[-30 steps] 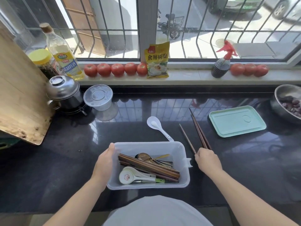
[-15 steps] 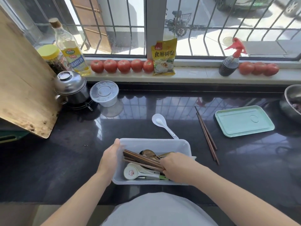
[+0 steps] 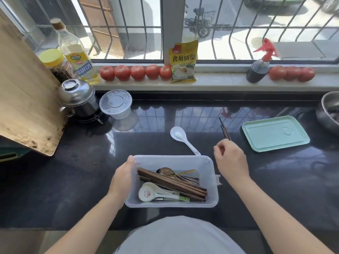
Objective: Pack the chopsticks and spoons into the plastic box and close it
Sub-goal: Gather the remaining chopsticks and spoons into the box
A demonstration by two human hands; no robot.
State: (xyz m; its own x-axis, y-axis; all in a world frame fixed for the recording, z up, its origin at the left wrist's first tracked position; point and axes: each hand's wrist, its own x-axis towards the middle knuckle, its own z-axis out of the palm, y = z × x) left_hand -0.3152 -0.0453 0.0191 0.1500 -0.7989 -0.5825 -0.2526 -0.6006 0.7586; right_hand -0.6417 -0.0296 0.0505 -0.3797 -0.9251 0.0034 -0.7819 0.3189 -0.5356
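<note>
One plastic box (image 3: 211, 173) sits on the counter, held at its left end by the left hand (image 3: 122, 177). Inside it, just right of that grip, lies a bundle of brown chopsticks (image 3: 172, 183), too overlapped to count, two white spoons (image 3: 156, 192) and some metal spoons (image 3: 168, 171) whose number is unclear. One white spoon (image 3: 180, 137) lies beyond the box, left of the right hand (image 3: 231, 158). Two loose chopsticks (image 3: 224, 130) stick out past that hand's fingers. One green lid (image 3: 275, 134) lies to its right. Eight tomatoes (image 3: 137, 72) line the sill: five left, three right.
</note>
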